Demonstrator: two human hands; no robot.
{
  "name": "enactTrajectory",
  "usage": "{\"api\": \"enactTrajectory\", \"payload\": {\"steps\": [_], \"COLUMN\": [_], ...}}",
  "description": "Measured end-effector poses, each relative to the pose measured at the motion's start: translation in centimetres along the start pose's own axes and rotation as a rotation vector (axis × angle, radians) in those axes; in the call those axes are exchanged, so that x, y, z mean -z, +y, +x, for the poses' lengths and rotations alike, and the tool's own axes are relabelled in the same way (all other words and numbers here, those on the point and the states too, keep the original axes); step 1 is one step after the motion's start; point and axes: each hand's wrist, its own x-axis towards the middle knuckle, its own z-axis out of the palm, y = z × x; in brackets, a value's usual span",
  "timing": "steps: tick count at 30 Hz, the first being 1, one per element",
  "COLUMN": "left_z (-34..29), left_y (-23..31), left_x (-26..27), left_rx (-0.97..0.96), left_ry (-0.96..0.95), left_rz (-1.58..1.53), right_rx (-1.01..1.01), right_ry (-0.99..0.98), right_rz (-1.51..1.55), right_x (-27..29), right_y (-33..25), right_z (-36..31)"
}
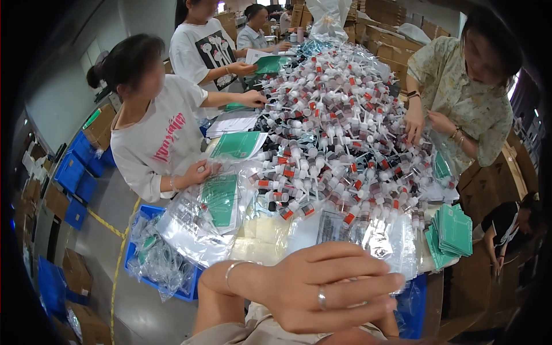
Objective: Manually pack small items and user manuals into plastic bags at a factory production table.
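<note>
My left hand (330, 284), with a ring and a thin bracelet, is held up close in front of my body at the near table edge. Its back faces up and its fingers stretch to the right, with no object visible in them. Of my right arm, only bits of skin show below the left hand; its fingers are hidden. Just beyond lie flat clear plastic bags (386, 238). Past these rises a big heap of small clear bottles (322, 144) with white nozzle tips, some with red bands, some dark.
Green cards (451, 233) are stacked at the right edge. Co-workers stand on both sides; one at left handles bagged green sheets (219, 198), one at right reaches into the heap. A blue bin (190, 290) of plastic bags sits at lower left. Cardboard boxes (391, 49) stand behind.
</note>
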Motion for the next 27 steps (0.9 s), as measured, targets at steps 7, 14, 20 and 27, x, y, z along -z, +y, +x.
{"api": "enactTrajectory", "payload": {"steps": [7,14,20,27], "left_z": [-11.8,-15.8,-16.8,-15.1], "left_y": [-4.0,-5.1,-6.1,-4.9], "left_x": [-12.6,-20.2,-22.0,-22.0], "left_rx": [0.692,0.813,0.699,0.791], "left_ry": [-0.255,-0.393,-0.5,-0.537], "left_rz": [-0.235,0.102,0.332,0.139], "right_rx": [-0.078,-0.165,-0.22,-0.105], "right_ry": [-0.074,-0.062,0.156,0.729], "right_rz": [0.001,0.251,0.172,-0.663], "right_x": [2.0,3.0,5.1,6.0], "right_y": [1.6,1.2,2.0,2.6], "right_z": [-2.6,-5.9,-6.6,-5.5]}}
